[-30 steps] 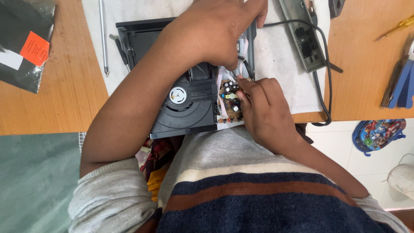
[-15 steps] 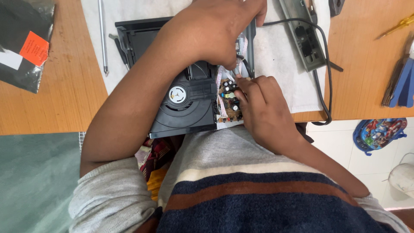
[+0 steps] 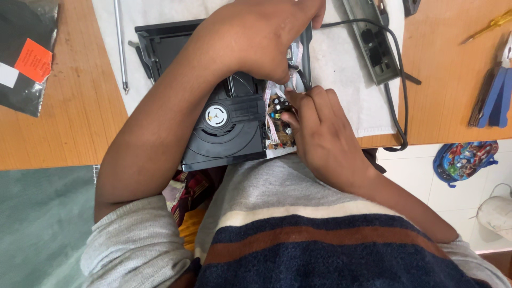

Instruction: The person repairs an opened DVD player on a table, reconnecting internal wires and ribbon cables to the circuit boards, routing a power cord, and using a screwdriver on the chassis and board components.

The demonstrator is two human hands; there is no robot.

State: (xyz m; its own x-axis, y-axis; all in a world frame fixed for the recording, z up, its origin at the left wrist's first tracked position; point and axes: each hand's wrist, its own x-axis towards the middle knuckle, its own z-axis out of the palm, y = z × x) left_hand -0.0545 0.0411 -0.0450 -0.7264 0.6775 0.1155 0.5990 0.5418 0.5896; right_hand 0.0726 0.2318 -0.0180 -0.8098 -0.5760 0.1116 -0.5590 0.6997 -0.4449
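Head view: disc drive [image 3: 226, 130] on white cloth [image 3: 341, 69], at desk edge.
Left hand [image 3: 261, 37]: fingers curled, gripping the drive's far side.
Right hand [image 3: 320, 136]: fingertips pinching at circuit board [image 3: 280, 125] — exact hold hidden.

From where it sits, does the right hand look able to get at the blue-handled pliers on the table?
Probably yes. The right hand rests on the circuit board; the blue-handled pliers lie to its right on the bare wooden table, with only a black cable between.
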